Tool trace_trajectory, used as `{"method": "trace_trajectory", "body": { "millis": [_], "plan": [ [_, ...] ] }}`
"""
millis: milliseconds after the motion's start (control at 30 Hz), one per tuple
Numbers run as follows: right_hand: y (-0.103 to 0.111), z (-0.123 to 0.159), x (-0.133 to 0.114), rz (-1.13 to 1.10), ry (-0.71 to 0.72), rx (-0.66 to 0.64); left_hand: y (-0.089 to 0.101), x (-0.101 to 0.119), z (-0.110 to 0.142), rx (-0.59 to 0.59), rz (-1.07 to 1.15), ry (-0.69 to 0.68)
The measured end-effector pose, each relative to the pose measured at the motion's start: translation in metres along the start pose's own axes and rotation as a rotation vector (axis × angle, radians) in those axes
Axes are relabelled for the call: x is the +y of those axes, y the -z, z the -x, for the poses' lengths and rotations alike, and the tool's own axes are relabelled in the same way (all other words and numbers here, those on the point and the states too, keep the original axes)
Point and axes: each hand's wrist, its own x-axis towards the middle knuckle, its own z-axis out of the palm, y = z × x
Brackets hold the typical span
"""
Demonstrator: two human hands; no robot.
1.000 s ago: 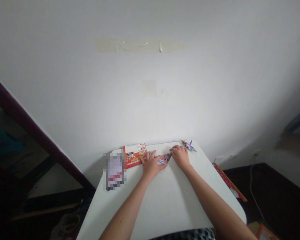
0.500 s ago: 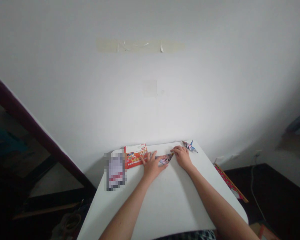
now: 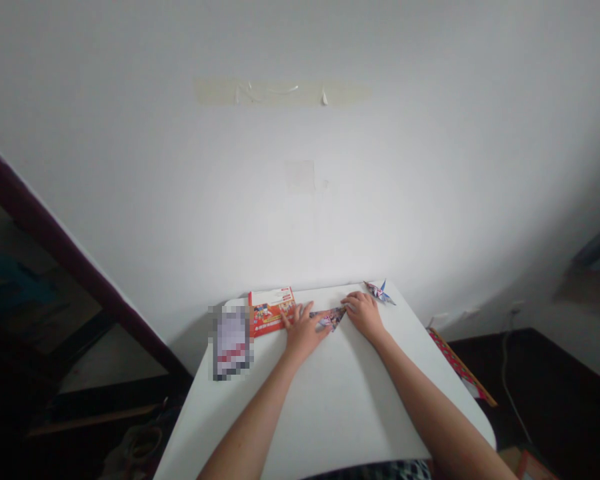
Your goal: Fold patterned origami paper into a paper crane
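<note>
A small folded piece of patterned paper (image 3: 333,320), roughly triangular with its tip downward, lies on the white table (image 3: 330,400) between my hands. My left hand (image 3: 303,333) rests over its left part with the fingers spread, some of them reaching the edge of a red and white printed packet (image 3: 273,317). The fingers of my right hand (image 3: 364,313) are bent together and pinch the paper's right corner. Beyond that hand, near the back edge, sits a folded paper crane (image 3: 380,292) with pointed blue ends.
A blurred-out phone-like object (image 3: 233,343) lies at the table's left side. The white wall (image 3: 300,227) rises directly behind the table. A dark-framed mirror or panel (image 3: 80,260) leans at the left, and a patterned roll or board (image 3: 460,367) stands beside the right edge.
My left thumb has drawn in slightly, so more of the paper's lower tip shows. The right hand stays at the same corner, and the other things have not moved.
</note>
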Motion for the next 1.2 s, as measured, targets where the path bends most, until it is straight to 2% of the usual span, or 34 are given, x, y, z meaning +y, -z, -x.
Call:
{"method": "trace_trajectory", "body": {
  "millis": [300,633,933,1200],
  "plan": [
    [-0.002,0.001,0.003,-0.004,0.014,-0.035,-0.001,0.001,0.001,0.025,-0.023,-0.008],
    [0.006,0.011,-0.011,0.033,0.016,-0.126,-0.001,0.001,0.000,0.023,-0.019,0.006],
    [0.006,0.020,-0.021,0.071,0.052,-0.111,-0.003,0.000,0.000,0.031,-0.038,0.006],
    [0.009,0.023,-0.021,0.075,0.066,-0.114,-0.003,-0.002,0.002,0.024,-0.051,-0.027]
  ]
}}
